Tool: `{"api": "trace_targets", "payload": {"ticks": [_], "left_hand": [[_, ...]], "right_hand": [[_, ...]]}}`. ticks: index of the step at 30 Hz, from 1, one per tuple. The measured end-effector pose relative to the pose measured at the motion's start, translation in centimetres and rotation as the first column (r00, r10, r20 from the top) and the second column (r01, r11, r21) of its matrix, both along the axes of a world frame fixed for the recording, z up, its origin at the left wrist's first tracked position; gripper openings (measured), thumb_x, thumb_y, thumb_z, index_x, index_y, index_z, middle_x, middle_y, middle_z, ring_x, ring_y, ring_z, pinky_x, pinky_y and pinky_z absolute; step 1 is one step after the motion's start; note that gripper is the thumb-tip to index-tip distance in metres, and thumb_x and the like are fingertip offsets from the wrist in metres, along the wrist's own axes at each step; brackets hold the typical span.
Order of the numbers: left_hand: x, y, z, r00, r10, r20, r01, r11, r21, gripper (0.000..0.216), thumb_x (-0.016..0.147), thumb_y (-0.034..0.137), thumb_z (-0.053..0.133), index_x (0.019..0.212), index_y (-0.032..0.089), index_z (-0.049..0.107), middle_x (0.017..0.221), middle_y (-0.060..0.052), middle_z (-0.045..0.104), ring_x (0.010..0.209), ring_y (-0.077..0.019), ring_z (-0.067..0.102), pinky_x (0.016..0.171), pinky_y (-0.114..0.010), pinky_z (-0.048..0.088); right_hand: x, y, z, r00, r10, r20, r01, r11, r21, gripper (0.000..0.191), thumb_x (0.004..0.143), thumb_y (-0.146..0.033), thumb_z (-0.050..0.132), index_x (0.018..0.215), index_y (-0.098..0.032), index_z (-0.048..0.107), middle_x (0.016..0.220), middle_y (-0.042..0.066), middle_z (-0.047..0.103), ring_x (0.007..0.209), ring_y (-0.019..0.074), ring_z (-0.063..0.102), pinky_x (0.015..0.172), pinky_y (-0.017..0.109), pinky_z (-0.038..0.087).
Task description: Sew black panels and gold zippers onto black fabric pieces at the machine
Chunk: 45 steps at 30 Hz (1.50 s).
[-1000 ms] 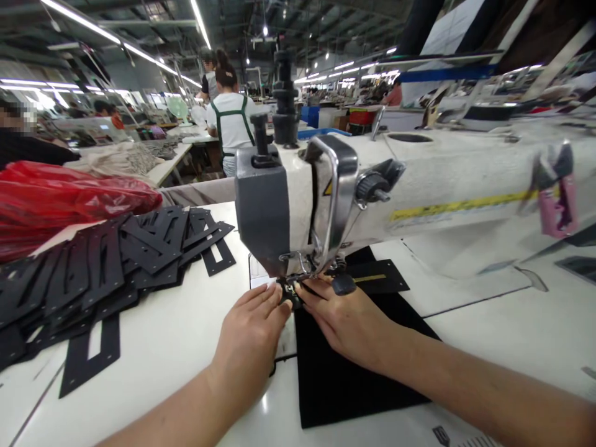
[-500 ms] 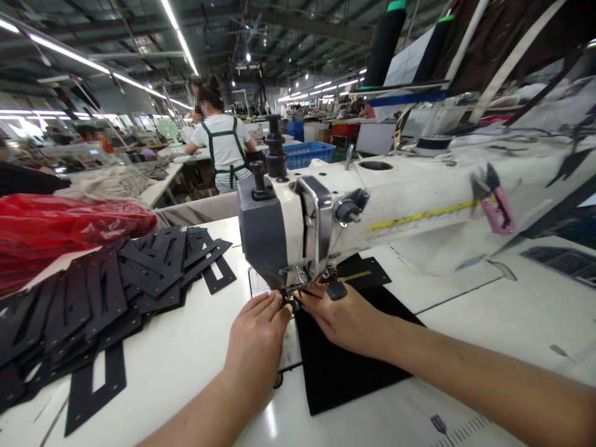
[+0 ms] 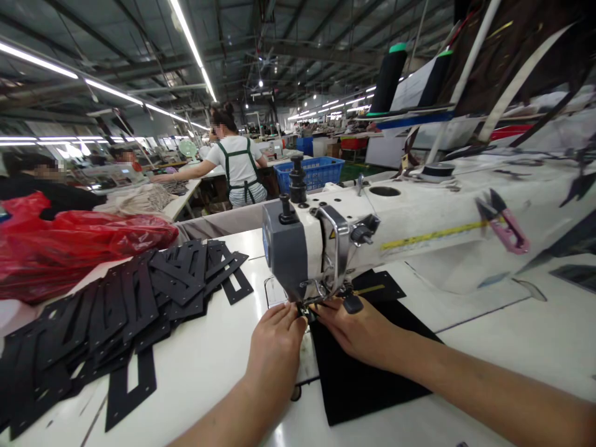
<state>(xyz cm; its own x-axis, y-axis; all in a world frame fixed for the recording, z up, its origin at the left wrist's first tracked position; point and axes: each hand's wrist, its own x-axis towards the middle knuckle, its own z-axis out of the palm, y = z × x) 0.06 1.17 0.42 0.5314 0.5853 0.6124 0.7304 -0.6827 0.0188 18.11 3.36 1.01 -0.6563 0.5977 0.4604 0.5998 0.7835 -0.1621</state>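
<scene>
A black fabric panel lies flat on the white bed of a sewing machine, its upper left corner under the presser foot. My right hand rests on the panel, fingers stretched flat toward the needle. Left of the foot, my left hand has its fingers and thumb drawn together close to the panel's edge; what lies between those tips is hidden. A black strip with a yellow line sticks out behind the machine head, beyond my right hand.
Black frame-shaped pieces are heaped on the left, beside a red plastic bag. Pink-handled snips sit against the machine arm. Beyond the table are a blue crate and a co-worker in a green-strapped apron.
The view has shifted, so the machine, table and hands appear further right and slightly lower. Both hands remain by the presser foot. The co-worker's left arm now reaches out sideways.
</scene>
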Motion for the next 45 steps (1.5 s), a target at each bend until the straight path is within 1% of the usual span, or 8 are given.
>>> {"api": "trace_targets", "payload": {"ticks": [11, 16, 23, 30, 35, 38, 42, 45], "left_hand": [[-0.1, 0.1, -0.2, 1.0, 0.008, 0.021, -0.008, 1.0, -0.005, 0.018, 0.086, 0.009, 0.044, 0.083, 0.013, 0.061, 0.091, -0.012, 0.069, 0.084, -0.0235, 0.067, 0.079, -0.041, 0.055], [-0.3, -0.2, -0.3, 1.0, 0.001, 0.03, -0.001, 1.0, 0.001, 0.019, 0.088, 0.012, 0.043, 0.085, 0.014, 0.062, 0.092, -0.012, 0.069, 0.086, -0.0237, 0.067, 0.079, -0.041, 0.055], [-0.2, -0.4, -0.3, 0.999, 0.001, 0.042, 0.0, 1.0, -0.031, 0.02, 0.089, 0.012, 0.042, 0.086, 0.014, 0.062, 0.094, -0.012, 0.069, 0.087, -0.0238, 0.067, 0.08, -0.042, 0.054], [-0.6, -0.7, 0.3, 0.996, 0.001, 0.095, 0.01, 0.994, -0.111, 0.019, 0.087, 0.012, 0.044, 0.088, 0.017, 0.062, 0.099, -0.01, 0.068, 0.091, -0.0232, 0.065, 0.081, -0.042, 0.053], [-1.0, -2.9, 1.7, 0.999, -0.007, 0.049, 0.013, 0.991, -0.132, 0.024, 0.088, 0.011, 0.038, 0.101, 0.017, 0.057, 0.094, -0.008, 0.069, 0.087, -0.0221, 0.066, 0.075, -0.04, 0.054], [-0.5, -4.3, 1.9, 0.997, 0.07, 0.011, -0.068, 0.991, -0.119, 0.025, 0.087, 0.015, 0.042, 0.109, 0.013, 0.054, 0.101, -0.012, 0.065, 0.093, -0.0251, 0.062, 0.077, -0.043, 0.052], [0.4, -4.7, 1.5, 0.974, 0.211, -0.08, -0.221, 0.966, -0.133, 0.037, 0.084, 0.021, 0.048, 0.119, 0.008, 0.048, 0.117, -0.019, 0.055, 0.106, -0.0335, 0.052, 0.085, -0.054, 0.045], [0.3, -4.8, 1.5, 0.972, 0.221, -0.084, -0.232, 0.96, -0.159, 0.034, 0.085, 0.021, 0.046, 0.117, 0.011, 0.049, 0.117, -0.018, 0.054, 0.108, -0.0328, 0.05, 0.088, -0.055, 0.042]], "right_hand": [[-0.1, 0.2, -0.4, 0.998, -0.015, -0.067, 0.02, 0.998, 0.064, 0.02, 0.084, -0.007, 0.04, 0.083, -0.014, 0.06, 0.081, 0.009, 0.065, 0.076, 0.0201, 0.06, 0.078, 0.035, 0.047], [0.1, -0.2, -0.3, 0.992, 0.011, -0.122, -0.009, 1.0, 0.015, 0.022, 0.084, -0.007, 0.039, 0.089, -0.015, 0.059, 0.09, 0.009, 0.065, 0.086, 0.0196, 0.059, 0.081, 0.034, 0.047], [0.0, -0.2, -0.6, 0.989, -0.012, -0.147, 0.012, 1.0, -0.006, 0.019, 0.083, -0.009, 0.043, 0.086, -0.016, 0.06, 0.091, 0.008, 0.066, 0.084, 0.0203, 0.06, 0.081, 0.034, 0.047], [0.0, -1.0, -0.4, 0.988, -0.151, -0.024, 0.149, 0.986, -0.075, 0.029, 0.083, -0.022, 0.05, 0.11, -0.015, 0.057, 0.112, 0.013, 0.06, 0.109, 0.03, 0.051, 0.096, 0.053, 0.035], [0.8, -3.8, -1.1, 0.977, -0.195, 0.086, 0.196, 0.98, -0.012, 0.048, 0.084, -0.026, 0.049, 0.127, -0.004, 0.045, 0.133, 0.021, 0.042, 0.126, 0.0318, 0.034, 0.099, 0.052, 0.034], [0.8, -5.4, -1.5, 0.963, -0.236, 0.129, 0.238, 0.971, -0.003, 0.055, 0.085, -0.029, 0.048, 0.131, 0.0, 0.04, 0.139, 0.024, 0.031, 0.13, 0.0316, 0.027, 0.101, 0.049, 0.033], [0.9, -5.0, -1.0, 0.942, -0.295, 0.159, 0.308, 0.949, -0.063, 0.057, 0.086, -0.034, 0.047, 0.13, 0.001, 0.04, 0.137, 0.023, 0.035, 0.129, 0.0314, 0.028, 0.105, 0.048, 0.028], [1.9, -4.4, -0.7, 0.923, -0.337, 0.187, 0.352, 0.935, -0.052, 0.057, 0.087, -0.034, 0.047, 0.13, 0.002, 0.041, 0.136, 0.024, 0.036, 0.128, 0.032, 0.03, 0.103, 0.049, 0.03]]}}
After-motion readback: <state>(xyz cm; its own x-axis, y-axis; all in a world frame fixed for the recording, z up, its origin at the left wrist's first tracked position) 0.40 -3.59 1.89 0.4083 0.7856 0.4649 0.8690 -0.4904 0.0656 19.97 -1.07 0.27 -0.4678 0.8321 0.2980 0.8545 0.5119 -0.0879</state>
